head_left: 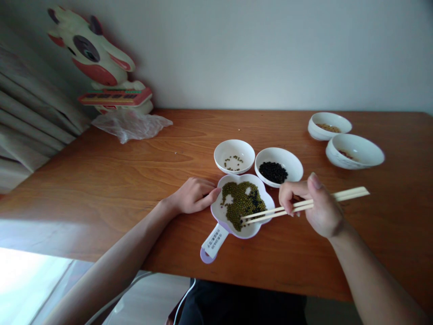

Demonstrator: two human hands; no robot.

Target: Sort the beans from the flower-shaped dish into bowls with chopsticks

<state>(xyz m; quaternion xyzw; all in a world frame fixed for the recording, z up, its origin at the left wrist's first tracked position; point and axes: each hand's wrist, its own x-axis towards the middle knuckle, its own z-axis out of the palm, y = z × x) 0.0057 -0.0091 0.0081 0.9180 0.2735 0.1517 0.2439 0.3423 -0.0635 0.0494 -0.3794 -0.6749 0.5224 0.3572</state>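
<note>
A white flower-shaped dish (250, 231) with a purple edge and a short labelled handle holds green mung beans (238, 198) with some black beans mixed in. My left hand (198, 195) is closed at the dish's left rim, its thumb on the edge; the other fingertips are partly hidden. Wooden chopsticks (348, 194) are gripped in my right hand (316, 205). Their tips are down among the beans at the dish's lower middle; I cannot tell whether a bean is between them. Just behind stand a white bowl (219, 155) with several green beans and another bowl (296, 164) of black beans.
Two more white bowls, one with yellowish bits (314, 131) and one with reddish bits (367, 158), stand at the back right. A crumpled plastic bag (131, 126) lies by a cow-shaped toy keyboard (115, 97) at the back left. The wooden table (189, 153) meets the wall.
</note>
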